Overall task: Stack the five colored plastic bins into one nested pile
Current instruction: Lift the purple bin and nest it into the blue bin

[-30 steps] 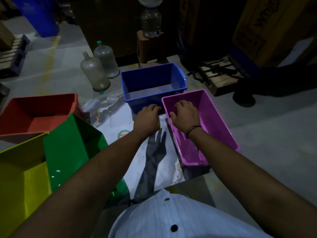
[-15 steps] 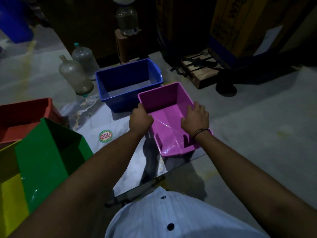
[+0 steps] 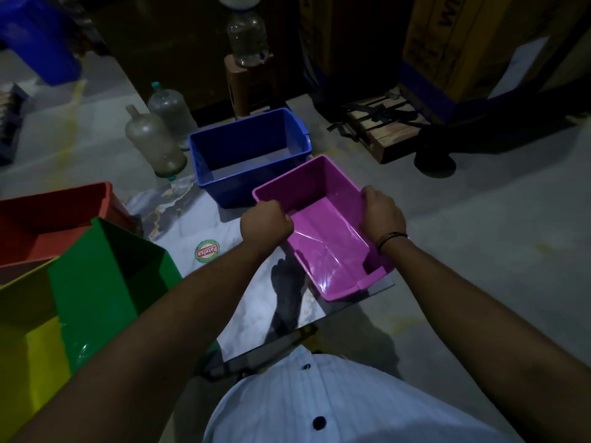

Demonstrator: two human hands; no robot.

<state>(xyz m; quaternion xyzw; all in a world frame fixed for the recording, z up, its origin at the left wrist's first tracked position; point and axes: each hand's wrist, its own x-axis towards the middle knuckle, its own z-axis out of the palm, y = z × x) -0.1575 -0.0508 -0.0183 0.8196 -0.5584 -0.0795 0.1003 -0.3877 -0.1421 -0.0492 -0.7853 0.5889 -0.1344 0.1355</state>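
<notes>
A purple bin sits at the right edge of a marble-patterned table, tilted slightly. My left hand grips its left long rim and my right hand grips its right long rim. Just behind it stands a blue bin, upright. At the left, a green bin leans tilted inside a yellow bin. A red bin sits behind those two.
Two dusty plastic bottles stand on the floor behind the table, left of the blue bin. A wooden pallet and cardboard boxes are at the back right. A round sticker marks the tabletop. Grey floor lies to the right.
My hands moved from the purple bin's near end to its two long rims and closed on them. The bin has shifted and tilted a little toward the blue bin.
</notes>
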